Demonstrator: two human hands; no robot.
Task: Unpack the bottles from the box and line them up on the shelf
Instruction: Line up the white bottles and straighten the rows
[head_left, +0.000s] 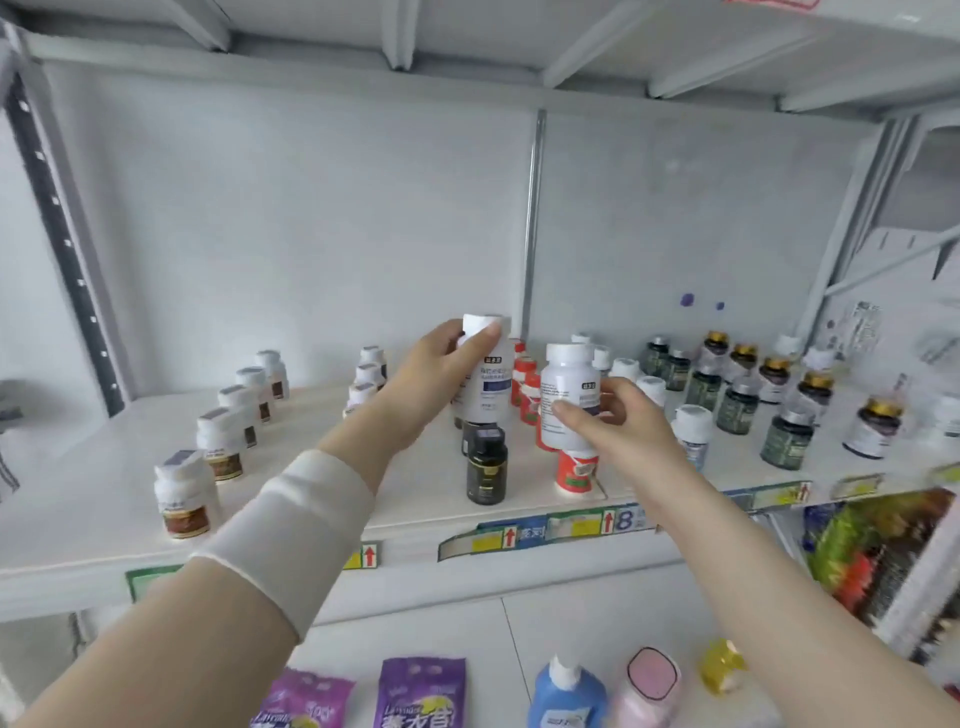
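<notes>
We hold two white plastic bottles up over the shelf (104, 499), above the rows standing there. Our left hand (441, 358) wraps its fingers round the first bottle (493, 389) just under the cap. Our right hand (631, 421) pinches the second bottle (569, 384) at the label, thumb in front and fingers behind. Both bottles hang clear of the board, over a black bottle (487, 470) and a red bottle (576, 470). The box is out of sight. We judge the white bottles light, rigid and smooth-sided. They are unlikely to break but easy to topple, so a grip round the waist suits them best.
</notes>
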